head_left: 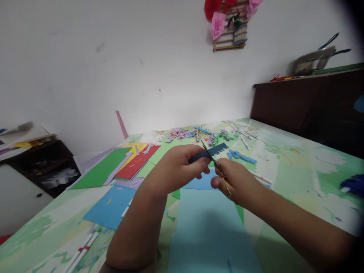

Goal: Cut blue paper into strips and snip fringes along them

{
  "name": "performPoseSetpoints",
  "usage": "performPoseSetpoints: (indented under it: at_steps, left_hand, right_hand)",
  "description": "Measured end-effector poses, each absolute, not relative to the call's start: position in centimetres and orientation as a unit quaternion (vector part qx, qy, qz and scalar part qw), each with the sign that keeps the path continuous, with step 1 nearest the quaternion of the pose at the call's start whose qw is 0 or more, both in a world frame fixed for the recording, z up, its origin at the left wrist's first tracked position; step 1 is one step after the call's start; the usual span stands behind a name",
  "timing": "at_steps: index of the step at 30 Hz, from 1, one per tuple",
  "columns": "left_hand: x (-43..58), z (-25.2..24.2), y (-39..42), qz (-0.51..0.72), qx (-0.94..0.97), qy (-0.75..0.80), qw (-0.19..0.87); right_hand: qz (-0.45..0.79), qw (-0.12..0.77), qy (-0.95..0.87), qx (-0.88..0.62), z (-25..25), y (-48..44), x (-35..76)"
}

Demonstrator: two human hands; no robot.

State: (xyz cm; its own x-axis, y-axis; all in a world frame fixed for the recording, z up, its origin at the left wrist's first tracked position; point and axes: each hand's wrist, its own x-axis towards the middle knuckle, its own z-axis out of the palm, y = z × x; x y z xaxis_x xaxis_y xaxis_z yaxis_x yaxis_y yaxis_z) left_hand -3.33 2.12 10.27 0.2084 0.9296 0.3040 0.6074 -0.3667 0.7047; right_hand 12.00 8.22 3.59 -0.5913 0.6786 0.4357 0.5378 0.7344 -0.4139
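Observation:
In the head view, my left hand (187,161) pinches a dark blue paper strip (218,148) whose far end is cut into a fringe. My right hand (233,176) is wrapped round a pair of scissors (213,159) with gold-coloured handles. The blades cross the strip just beyond my left fingertips; how far they are parted is hard to make out. Below both hands lies a light blue sheet (207,231). A crumpled blue fringed piece (241,156) rests on the table to the right of the strip.
Coloured sheets, among them a green one (102,167) and a red one (139,161), lie to the left. Paper scraps (182,134) and curled purple pieces (212,139) are at the back. White sticks (82,252) lie front left. A dark cabinet (284,98) borders the right.

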Motion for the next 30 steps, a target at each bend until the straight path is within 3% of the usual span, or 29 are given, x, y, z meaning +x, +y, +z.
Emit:
performPoseSetpoints:
  at_steps: [13,30]
  left_hand:
    - [-2.99,10.37,2.14,0.394,0.73,0.518,0.208]
    - [-3.03,10.39,1.94,0.39,0.722,0.528,0.218]
  right_hand:
    - [0.126,0.339,-0.883,-0.299,3.19,8.22,12.19]
    - [0.138,0.319,-0.893,-0.285,3.39,7.89,11.88]
